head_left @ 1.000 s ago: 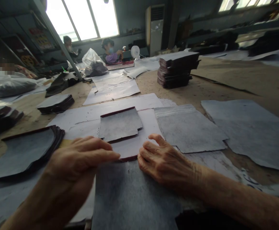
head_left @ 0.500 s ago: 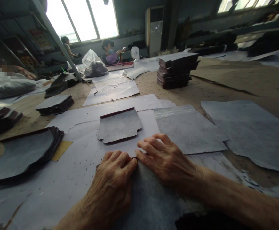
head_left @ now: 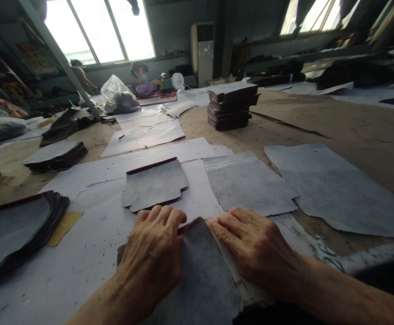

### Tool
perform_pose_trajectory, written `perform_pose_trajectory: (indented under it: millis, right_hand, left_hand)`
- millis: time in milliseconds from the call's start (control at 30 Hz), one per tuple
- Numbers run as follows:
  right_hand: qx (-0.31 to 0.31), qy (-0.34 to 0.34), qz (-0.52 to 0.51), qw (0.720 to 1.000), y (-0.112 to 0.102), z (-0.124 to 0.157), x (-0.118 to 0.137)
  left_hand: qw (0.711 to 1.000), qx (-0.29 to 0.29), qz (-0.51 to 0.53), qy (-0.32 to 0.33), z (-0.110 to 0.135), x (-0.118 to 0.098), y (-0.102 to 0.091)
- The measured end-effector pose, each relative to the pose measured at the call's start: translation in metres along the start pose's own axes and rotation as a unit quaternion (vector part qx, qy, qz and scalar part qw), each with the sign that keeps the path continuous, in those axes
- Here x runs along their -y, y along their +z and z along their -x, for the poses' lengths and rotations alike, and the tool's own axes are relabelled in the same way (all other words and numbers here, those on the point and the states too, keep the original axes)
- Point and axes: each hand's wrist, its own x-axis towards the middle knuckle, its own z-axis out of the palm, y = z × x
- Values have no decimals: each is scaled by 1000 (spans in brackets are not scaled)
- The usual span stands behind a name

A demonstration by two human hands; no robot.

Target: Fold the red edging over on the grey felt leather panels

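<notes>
A grey sheet [head_left: 205, 266], like backed leather, lies in front of me with a dark red edge at its far left. My left hand [head_left: 156, 243] is closed over that far left edge, its fingers curled and their tips hidden. At the right edge, my right hand [head_left: 254, 243] lies with its fingers stretched forward, the fingertips close to the sheet's far corner. Just beyond my hands is a smaller grey piece [head_left: 156, 184] with a dark red folded strip along its far side. Another grey piece [head_left: 247, 183] rests beyond my right hand.
A large grey piece [head_left: 332, 189] lies at right. At left are a stack of curved pieces [head_left: 17, 230], a yellow scrap [head_left: 64, 228] and a smaller stack [head_left: 54, 155]. A tall dark stack [head_left: 232, 106] stands farther back. White paper [head_left: 91, 239] covers part of the table. Two people sit behind.
My right hand has moved from the sheet's far edge to its right side, and its fingers have flattened. My left hand keeps its grip. The view has turned slightly right.
</notes>
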Motion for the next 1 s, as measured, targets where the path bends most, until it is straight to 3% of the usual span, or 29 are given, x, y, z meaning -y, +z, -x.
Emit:
perform_pose_trajectory:
  millis: [167, 500, 833, 1000]
  right_hand:
    - [0, -21, 17, 1000, 0, 1, 0]
    - [49, 13, 1, 999, 0, -4, 0]
    - [31, 40, -23, 998, 3, -4, -1]
    - [8, 132, -121, 984, 5, -3, -9]
  left_hand:
    - [996, -15, 67, 56, 2, 3, 7]
    - [989, 13, 140, 51, 8, 4, 11]
    - [992, 20, 90, 88, 6, 3, 12]
    - [994, 0, 29, 102, 7, 0, 12]
